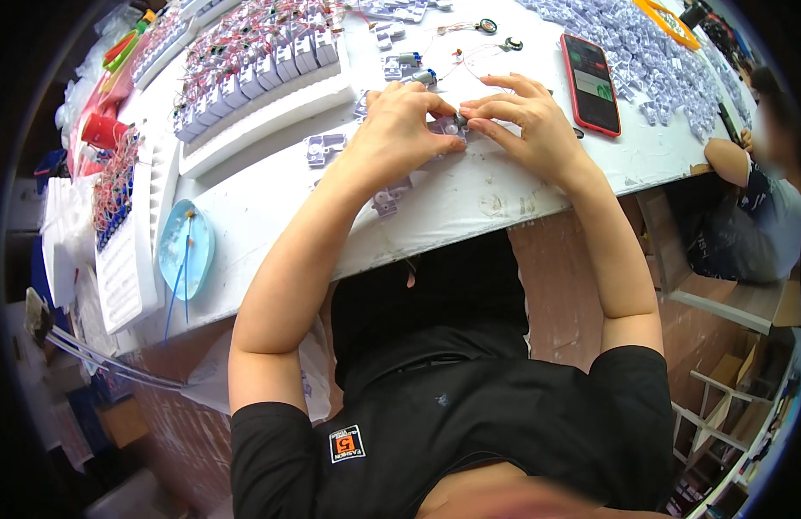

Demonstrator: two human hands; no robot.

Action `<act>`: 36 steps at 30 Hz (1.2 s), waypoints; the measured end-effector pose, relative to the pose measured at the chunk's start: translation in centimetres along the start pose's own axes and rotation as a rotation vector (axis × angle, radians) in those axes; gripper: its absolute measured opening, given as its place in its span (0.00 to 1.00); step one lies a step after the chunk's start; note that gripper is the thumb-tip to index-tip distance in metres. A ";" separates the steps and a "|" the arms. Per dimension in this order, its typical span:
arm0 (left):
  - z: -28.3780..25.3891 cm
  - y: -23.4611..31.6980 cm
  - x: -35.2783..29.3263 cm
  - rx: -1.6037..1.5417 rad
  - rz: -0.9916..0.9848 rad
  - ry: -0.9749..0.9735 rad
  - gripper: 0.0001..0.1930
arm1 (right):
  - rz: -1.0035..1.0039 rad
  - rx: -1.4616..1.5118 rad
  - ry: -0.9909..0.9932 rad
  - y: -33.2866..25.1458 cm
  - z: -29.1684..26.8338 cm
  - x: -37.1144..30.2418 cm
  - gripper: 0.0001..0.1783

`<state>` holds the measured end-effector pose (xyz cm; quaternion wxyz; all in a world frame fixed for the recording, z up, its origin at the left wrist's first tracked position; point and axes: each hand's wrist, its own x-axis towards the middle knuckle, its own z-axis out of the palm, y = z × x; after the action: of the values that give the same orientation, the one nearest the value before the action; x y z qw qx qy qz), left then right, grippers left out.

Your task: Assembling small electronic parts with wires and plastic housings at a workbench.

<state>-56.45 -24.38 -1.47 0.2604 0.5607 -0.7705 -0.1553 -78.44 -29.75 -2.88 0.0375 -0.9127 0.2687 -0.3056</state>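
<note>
At the table's near side my left hand (pixel 404 128) grips a small pale grey plastic housing (pixel 450 127) between thumb and fingers. My right hand (pixel 528 124) is closed in a pinch at the housing's right end, on a small dark part (pixel 461 119) whose kind I cannot make out. Left of my left hand lies a loose plastic housing (pixel 325 150), and another housing (pixel 388 199) is below its wrist. Beyond my hands are a small motor (pixel 426 77) and a round wired disc (pixel 513 44). A red-cased phone (pixel 591 85) lies right of my right hand.
A white foam tray (pixel 262 130) bears rows of wired housings at left. Nearer stand a foam tray (pixel 123 281) with wired motors and a light blue dish (pixel 173 251). A heap of plastic housings (pixel 630 60) covers the far right. Another person (pixel 764 208) sits at the right edge.
</note>
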 end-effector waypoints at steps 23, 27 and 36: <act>-30.2 -19.9 -29.6 0.047 -0.605 1.183 0.11 | -0.089 -0.114 0.117 -1.8 -0.3 -0.3 0.18; -29.3 -23.2 -29.6 0.185 -0.662 0.971 0.12 | -0.067 -0.109 0.128 -1.9 -0.4 -0.3 0.15; -28.3 -24.3 -24.0 0.413 -0.928 0.695 0.21 | -0.035 -0.112 0.143 -2.0 -0.5 -0.6 0.13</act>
<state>-15.43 -8.02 3.25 0.2875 0.8944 -0.3301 0.0920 -78.24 -27.71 -2.34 -0.0385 -0.8937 0.2712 -0.3553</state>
